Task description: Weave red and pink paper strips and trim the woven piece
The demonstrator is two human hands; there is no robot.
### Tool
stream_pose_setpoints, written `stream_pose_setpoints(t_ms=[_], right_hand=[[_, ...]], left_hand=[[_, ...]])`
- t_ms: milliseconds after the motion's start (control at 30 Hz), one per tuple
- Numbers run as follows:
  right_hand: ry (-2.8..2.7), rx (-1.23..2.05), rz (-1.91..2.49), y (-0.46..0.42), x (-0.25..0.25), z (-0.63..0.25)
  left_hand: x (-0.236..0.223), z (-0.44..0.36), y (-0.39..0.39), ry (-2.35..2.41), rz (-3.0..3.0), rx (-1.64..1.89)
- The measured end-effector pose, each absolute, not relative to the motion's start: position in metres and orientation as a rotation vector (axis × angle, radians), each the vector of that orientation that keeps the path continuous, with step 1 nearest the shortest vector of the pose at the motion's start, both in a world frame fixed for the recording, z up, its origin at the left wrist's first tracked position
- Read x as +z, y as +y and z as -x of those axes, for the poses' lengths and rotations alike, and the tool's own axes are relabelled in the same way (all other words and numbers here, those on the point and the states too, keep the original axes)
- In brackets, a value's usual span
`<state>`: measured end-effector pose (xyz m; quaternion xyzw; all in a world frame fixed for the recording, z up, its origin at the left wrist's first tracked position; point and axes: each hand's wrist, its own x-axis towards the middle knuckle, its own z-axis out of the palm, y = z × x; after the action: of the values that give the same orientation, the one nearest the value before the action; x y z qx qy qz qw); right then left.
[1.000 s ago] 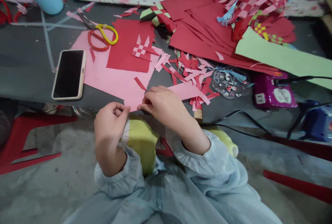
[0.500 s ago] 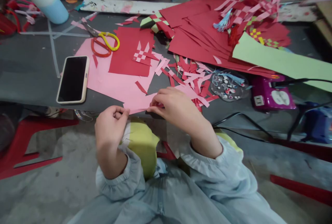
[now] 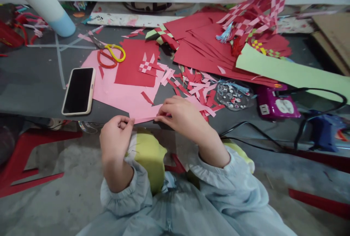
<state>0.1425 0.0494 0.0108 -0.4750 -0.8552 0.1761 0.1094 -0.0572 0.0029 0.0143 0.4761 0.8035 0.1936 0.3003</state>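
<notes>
- Worktop (image 3: 32,90): smooth, dark grey surface.
- Bottle (image 3: 51,6): white cylinder, light-blue base; upright near the rear left corner.
- Phone (image 3: 78,91): dark glass face up, pale case, rounded corners; near the front edge, left part.
- Pink sheet (image 3: 115,95): flat paper; lies under part of the red sheet (image 3: 128,61).
- Scissors (image 3: 111,51): metal blades, one yellow and one red loop handle; rest on the papers.
- Pink paper strip (image 3: 143,113): thin, flat, at the front edge of the worktop, between the hands. Narrow band along its near margin; fold or separate piece, cannot tell.
- Paper offcuts (image 3: 198,84): loose red and pink slivers, heaped beyond the right hand.
- Dish (image 3: 235,98): clear plastic, rounded, holding small beads.
- Purple box (image 3: 277,104): glossy, near the front edge, right part.
- Left hand (image 3: 116,135): fingers curled, thumb and forefinger pinched on the strip's left end.
- Right hand (image 3: 183,119): apart from the left; thumb and fingertips pinched on the strip's near edge.
</notes>
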Motion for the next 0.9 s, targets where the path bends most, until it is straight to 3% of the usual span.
stream_pose_setpoints(t_ms=[900], right_hand=[[-2.462,0.617,1.439,0.0523,0.0046,-0.1464]], left_hand=[[0.0142,0.0562,0.0035,2.122,-1.300,0.492]])
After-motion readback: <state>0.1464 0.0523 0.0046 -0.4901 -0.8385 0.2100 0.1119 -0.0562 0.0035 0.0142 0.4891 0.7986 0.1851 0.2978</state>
